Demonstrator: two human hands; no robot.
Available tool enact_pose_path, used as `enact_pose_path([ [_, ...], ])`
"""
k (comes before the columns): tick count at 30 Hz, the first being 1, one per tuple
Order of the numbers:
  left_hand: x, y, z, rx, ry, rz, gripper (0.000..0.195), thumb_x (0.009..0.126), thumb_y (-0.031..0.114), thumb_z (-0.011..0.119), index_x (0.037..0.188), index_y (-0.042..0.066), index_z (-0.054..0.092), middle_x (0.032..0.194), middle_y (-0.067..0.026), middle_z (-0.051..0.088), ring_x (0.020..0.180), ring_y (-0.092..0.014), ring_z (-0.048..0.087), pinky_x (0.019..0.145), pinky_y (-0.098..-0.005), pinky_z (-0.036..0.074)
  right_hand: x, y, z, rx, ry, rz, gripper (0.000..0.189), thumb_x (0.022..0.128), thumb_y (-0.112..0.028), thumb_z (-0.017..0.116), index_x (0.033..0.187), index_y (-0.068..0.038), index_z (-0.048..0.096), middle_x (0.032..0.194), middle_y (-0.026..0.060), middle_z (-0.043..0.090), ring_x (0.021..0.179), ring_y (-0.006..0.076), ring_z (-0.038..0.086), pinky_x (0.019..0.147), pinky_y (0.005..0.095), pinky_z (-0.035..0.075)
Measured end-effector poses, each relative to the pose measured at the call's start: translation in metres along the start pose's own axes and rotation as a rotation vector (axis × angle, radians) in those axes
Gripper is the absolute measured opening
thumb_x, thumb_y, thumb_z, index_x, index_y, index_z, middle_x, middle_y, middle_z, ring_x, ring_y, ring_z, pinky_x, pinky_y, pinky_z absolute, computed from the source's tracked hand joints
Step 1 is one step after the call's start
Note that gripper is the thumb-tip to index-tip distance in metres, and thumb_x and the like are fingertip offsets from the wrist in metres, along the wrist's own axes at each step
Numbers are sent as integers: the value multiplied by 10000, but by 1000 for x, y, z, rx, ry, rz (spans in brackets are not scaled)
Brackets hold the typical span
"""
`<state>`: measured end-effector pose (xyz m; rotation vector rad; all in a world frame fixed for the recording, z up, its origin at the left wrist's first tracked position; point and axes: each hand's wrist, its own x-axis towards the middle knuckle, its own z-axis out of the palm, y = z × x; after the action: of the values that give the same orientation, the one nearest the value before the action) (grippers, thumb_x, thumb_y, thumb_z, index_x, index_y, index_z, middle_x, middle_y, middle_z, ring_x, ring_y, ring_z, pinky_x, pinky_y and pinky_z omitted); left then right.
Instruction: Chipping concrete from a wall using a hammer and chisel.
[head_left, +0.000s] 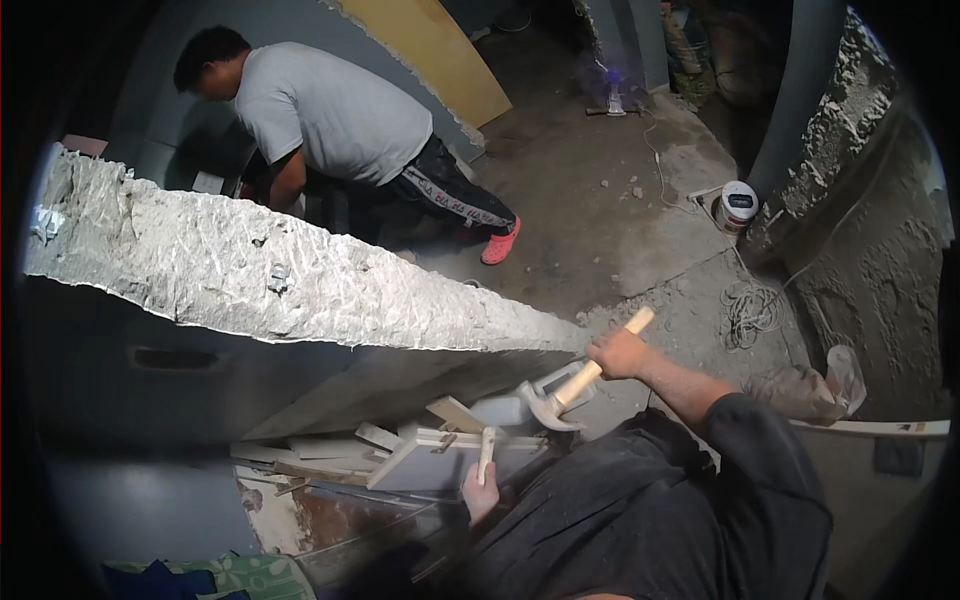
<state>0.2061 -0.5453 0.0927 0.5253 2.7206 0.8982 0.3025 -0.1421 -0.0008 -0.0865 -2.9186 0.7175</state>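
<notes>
My right hand (619, 355) grips the wooden handle of a claw hammer (577, 386), partway along it. The steel head hangs down to the left, slightly blurred, above the panel's right end. Lower down, my left hand (481, 491) holds a short, narrow piece of wood (487, 448) upright. That piece stands in front of a pale-edged panel (427, 461) with small brown fittings along its edge. Loose wooden boards (322, 454) lie to the left of the panel. Behind the hammer head is a whitish plastic container (501, 411), partly hidden.
A rough, broken wall top (337, 289) crosses the view. Beyond it, a person (337, 112) in a grey shirt leans forward. Coiled cord (752, 311), a lidded bucket (739, 206) and a plastic bag (844, 382) stand or lie right. Green patterned fabric (262, 577) lies lower left.
</notes>
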Motion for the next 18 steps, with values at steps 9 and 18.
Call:
enact_pose_path([
  [9, 4, -16, -7, -7, -5, -9, 328, 957, 324, 598, 852, 14, 572, 670, -182, 531, 604, -348, 494, 590, -422, 413, -22, -32, 28, -2, -33, 141, 226, 767, -258, 624, 929, -101, 604, 844, 131, 684, 766, 324, 677, 656, 473, 513],
  [18, -6, -41, -17, 22, -33, -3, 338, 958, 351, 589, 891, 20, 600, 713, -192, 572, 648, -359, 555, 620, -418, 444, -18, -56, 13, 499, 445, 792, 375, 910, -351, 592, 888, 23, 597, 716, 235, 631, 673, 444, 617, 630, 477, 484],
])
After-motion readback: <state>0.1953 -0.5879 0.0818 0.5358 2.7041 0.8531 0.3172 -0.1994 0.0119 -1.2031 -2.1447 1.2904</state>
